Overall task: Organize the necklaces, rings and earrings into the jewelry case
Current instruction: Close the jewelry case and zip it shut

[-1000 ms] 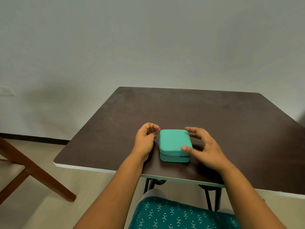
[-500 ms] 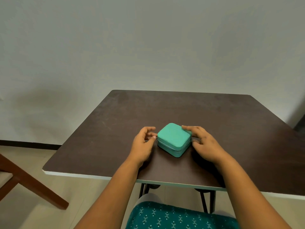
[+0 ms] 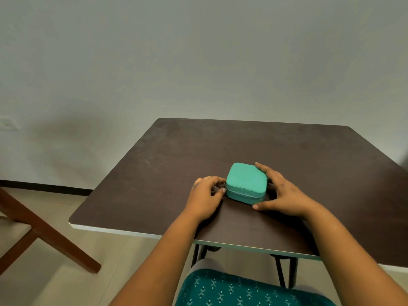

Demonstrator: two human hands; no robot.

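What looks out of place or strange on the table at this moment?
Nothing is damaged or spilled. The green jewelry case is zipped shut and lies turned at an angle to the table edge, between the left hand and right hand. No necklaces, rings or earrings are in view.

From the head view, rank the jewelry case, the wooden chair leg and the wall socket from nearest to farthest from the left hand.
1. jewelry case: right beside the left hand, fingertips at its left corner.
2. wooden chair leg: off to the left, on the floor beside the table.
3. wall socket: far left, on the wall.
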